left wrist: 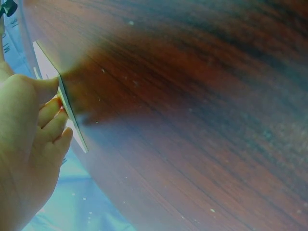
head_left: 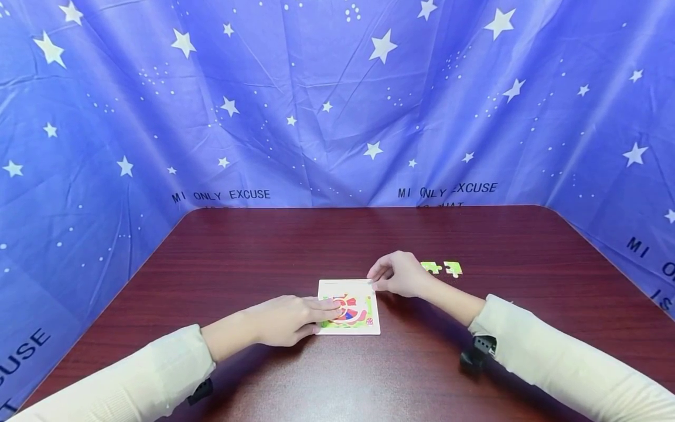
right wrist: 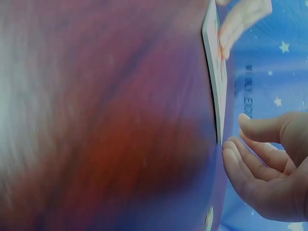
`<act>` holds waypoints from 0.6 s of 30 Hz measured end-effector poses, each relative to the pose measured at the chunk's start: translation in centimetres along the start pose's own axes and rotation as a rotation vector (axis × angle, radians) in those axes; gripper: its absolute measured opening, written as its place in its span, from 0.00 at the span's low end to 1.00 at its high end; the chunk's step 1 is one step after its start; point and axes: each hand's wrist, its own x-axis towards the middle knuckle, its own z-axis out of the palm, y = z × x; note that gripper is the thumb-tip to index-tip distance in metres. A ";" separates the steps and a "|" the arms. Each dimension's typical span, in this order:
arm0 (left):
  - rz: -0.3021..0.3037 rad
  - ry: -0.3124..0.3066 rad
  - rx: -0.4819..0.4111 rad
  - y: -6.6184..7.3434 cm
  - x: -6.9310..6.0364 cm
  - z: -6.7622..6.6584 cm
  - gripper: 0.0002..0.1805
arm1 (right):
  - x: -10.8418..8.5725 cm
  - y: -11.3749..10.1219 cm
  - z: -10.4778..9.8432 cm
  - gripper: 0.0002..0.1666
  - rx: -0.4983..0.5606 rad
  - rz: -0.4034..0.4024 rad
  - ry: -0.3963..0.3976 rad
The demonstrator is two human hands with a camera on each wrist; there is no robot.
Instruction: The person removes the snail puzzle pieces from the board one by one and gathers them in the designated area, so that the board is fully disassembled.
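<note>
A square white-framed jigsaw board [head_left: 348,335] lies on the table with a partly filled red, green and blue picture. The left hand [head_left: 287,320] rests on its left side, fingers extended over the picture. In the left wrist view the thumb [left wrist: 47,87] touches the board's near edge [left wrist: 72,115]. At the board's far right corner is the right hand [head_left: 402,274], fingers loosely bent. The right wrist view shows a gap between its thumb [right wrist: 262,127] and fingers, with nothing visible in it. Two light green jigsaw pieces [head_left: 453,268] lie just right of this hand.
The dark red-brown wooden table [head_left: 253,246] has rounded far corners. Behind and beside it hangs a blue cloth [head_left: 316,88] with white stars and black lettering. Black straps [head_left: 477,351] show at both wrists, below light sleeves.
</note>
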 end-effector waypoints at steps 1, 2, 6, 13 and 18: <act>0.001 0.000 0.001 0.0 0.0 0.0 0.28 | -0.1 -0.2 0.2 0.07 0.013 -0.016 -0.013; 0.002 0.001 0.001 0.0 0.0 0.0 0.28 | -0.2 -0.4 0.4 0.07 0.023 -0.031 -0.026; 0.007 0.005 0.004 0.0 0.0 0.0 0.28 | -0.4 -1.1 1.2 0.07 0.051 -0.080 -0.073; 0.021 0.015 0.005 -0.1 0.1 0.2 0.28 | -0.7 -1.8 1.9 0.12 -0.019 -0.151 -0.101; 0.041 0.036 0.024 -0.3 0.1 0.2 0.27 | -0.8 -2.0 2.1 0.14 -0.063 -0.173 -0.086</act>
